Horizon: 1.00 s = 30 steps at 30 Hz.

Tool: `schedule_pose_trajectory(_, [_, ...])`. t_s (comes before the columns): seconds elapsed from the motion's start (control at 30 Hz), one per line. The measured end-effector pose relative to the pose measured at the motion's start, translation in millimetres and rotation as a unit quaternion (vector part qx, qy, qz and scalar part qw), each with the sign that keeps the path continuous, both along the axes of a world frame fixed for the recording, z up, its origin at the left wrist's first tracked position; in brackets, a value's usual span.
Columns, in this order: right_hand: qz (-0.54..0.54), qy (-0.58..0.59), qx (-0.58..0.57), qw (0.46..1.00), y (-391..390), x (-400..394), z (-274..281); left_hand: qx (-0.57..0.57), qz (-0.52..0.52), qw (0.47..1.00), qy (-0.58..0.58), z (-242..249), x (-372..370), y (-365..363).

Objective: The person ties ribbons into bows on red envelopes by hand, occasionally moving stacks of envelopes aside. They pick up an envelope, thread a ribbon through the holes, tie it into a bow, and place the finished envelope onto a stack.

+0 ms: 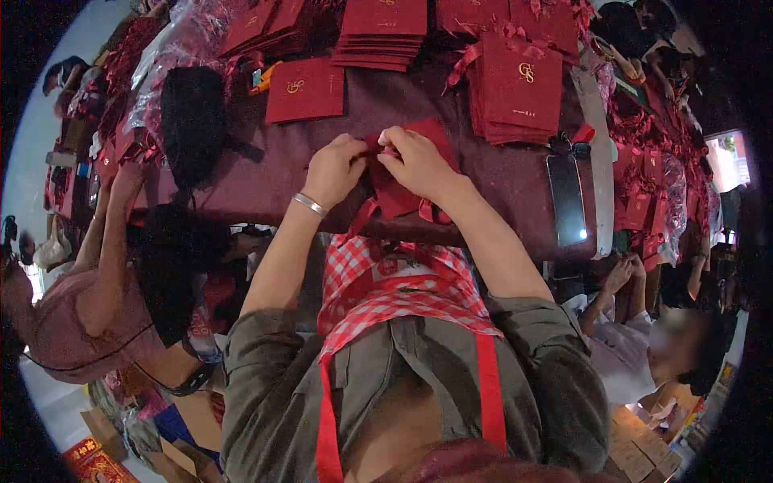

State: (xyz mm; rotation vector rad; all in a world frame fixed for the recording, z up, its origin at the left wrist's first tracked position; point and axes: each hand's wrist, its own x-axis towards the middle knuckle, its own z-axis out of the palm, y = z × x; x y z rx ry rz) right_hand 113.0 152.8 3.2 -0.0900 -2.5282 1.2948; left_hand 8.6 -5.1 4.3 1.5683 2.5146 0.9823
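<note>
A dark red paper gift bag (400, 196) lies at the near edge of the cloth-covered table, directly in front of my body. Red ribbon (364, 217) hangs from its near side. My left hand (334, 167) is closed at the bag's upper left edge, its thumb and fingers pinched together. My right hand (416, 163) pinches the bag's upper part, fingers bent and knuckles up. The two hands are close together but apart. What exactly lies between the fingertips is partly hidden.
Stacked red bags with gold print (519, 92) stand right of my hands; another stack (380, 36) is farther back. A single red bag (304, 90) lies ahead left. A phone (566, 200) rests at right, a black bag (193, 121) at left. People work on both sides.
</note>
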Motion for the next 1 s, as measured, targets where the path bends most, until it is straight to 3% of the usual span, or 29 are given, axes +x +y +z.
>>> schedule_pose_trajectory(0.1, [-0.026,0.071,0.062,0.995,0,-2,-9,0.03,-0.01,0.999,-0.009,-3,2,-1])
schedule_pose_trajectory(0.43, [-0.026,0.101,0.038,0.994,-3,3,-14,0.031,-0.043,0.998,-0.035,-3,-2,1])
schedule_pose_trajectory(0.63, [0.016,0.082,0.066,0.994,13,2,5,0.012,-0.011,1.0,-0.005,-4,2,1])
schedule_pose_trajectory(0.7, [0.009,0.02,0.071,0.997,25,5,7,0.045,-0.008,0.999,-0.005,-4,3,2])
schedule_pose_trajectory(1.0, [0.027,-0.055,-0.013,0.998,37,10,-1,-0.019,0.03,0.997,0.075,11,-30,-28])
